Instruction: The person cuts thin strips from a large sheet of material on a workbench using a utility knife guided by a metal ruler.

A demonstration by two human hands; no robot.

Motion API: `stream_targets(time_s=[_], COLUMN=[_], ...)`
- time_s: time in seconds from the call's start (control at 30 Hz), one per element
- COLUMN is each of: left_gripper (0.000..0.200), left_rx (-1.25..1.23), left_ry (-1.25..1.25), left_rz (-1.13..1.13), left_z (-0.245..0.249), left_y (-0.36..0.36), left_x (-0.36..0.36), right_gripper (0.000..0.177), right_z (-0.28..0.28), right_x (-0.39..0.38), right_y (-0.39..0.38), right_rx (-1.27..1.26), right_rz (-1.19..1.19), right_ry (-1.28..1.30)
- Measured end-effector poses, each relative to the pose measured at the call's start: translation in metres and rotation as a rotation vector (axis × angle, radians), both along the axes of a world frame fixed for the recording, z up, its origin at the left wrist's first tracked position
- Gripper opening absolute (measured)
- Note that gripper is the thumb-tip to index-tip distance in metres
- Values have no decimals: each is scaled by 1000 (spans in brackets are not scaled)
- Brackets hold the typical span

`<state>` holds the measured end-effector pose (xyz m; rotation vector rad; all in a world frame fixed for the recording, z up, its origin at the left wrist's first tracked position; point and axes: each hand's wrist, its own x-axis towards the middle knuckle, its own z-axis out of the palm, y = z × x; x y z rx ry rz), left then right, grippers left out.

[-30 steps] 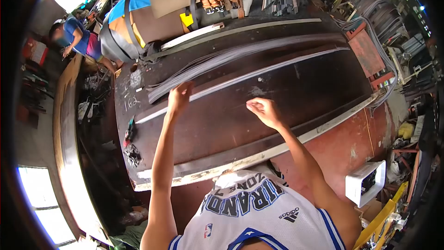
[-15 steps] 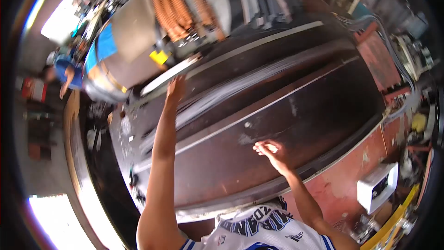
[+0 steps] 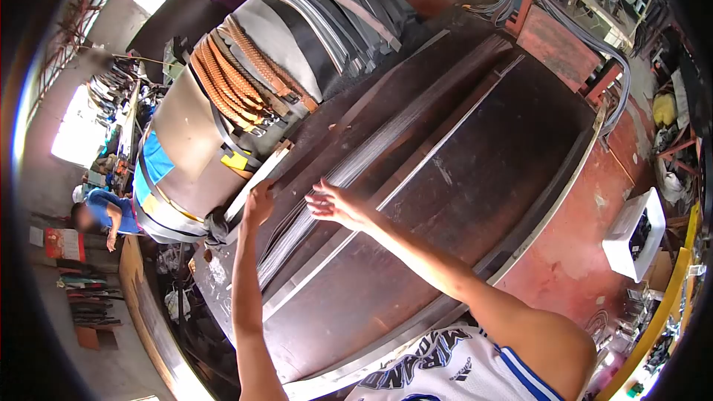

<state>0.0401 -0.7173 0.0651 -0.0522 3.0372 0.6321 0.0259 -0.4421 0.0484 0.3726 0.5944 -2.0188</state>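
Observation:
My left hand [image 3: 260,202] is over the far left part of the dark table [image 3: 475,200], its fingers curled closed beside the end of a pale bar [image 3: 261,174]. A dark flat strip [image 3: 349,115] runs away from near its fingertips; what these fingers hold is hidden. To its right, my right hand [image 3: 334,204] reaches across with fingers spread and nothing in them. Beneath it lies a long bundle of thin grey strips [image 3: 371,152], stretched along the table. A straight pale-edged bar [image 3: 438,147] runs parallel on the near side of the bundle.
Beyond the table, a large roll [image 3: 182,145] carries braided orange-brown belts [image 3: 223,74] and black straps [image 3: 334,15]. Grey cables [image 3: 620,67] hang over a reddish stand [image 3: 557,44]. A white bin [image 3: 631,234] stands at right. At far left is a person in blue [image 3: 111,208].
My right hand has moved left and forward, from above the near dark surface to the grey strips beside my left hand. The pale strip lengthwise beyond the bundle no longer shows; the view has shifted.

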Motion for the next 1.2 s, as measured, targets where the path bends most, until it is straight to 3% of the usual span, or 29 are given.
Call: stream_targets(time_s=[0.03,0.1,0.17,0.23,0.27,0.3,0.4,0.5,0.6,0.63,0.7,0.77,0.83,0.97,1.03,1.07,1.2], left_gripper=[25,19,16,18,23,27,33,38,35,33,25,15,7,9,9,10,12], left_rx=[131,157,147,293,467,545,659,809,914,991,880,902,945,897,912,850,763], left_ry=[67,-58,-70,-196,-298,-197,-282,-231,-244,-268,-439,-482,-507,-601,-638,-686,-772], left_rz=[-69,23,-21,126,208,142,224,258,318,388,475,380,421,427,426,425,508], left_z=[29,97,163,195,222,217,263,230,207,205,186,175,181,169,161,159,141], left_y=[5,16,28,17,21,2,-3,-47,-34,-20,-15,4,38,72,87,95,124], left_x=[5,16,35,64,81,102,179,287,370,390,428,447,450,456,454,450,437], right_gripper=[68,70,54,24,22,21,22,23,19,20,22,23,22,22,21,23,25], right_z=[0,6,9,3,12,25,68,87,142,129,153,160,153,111,93,85,50], right_x=[-12,-35,-58,-91,-105,-119,-153,-183,-157,-164,-121,-101,-88,-92,-97,-101,-108], right_y=[-14,-34,-46,-45,-37,-24,40,130,206,236,287,334,381,478,517,536,588], right_rx=[-68,-72,-432,-520,-472,-423,-434,-352,26,-21,231,473,556,663,856,1101,1289], right_rz=[-26,-109,-352,-400,-437,-479,-555,-521,-666,-651,-683,-727,-744,-932,-966,-938,-891], right_ry=[-171,-232,-421,-209,-182,-152,-27,300,447,517,659,619,558,460,423,369,356])
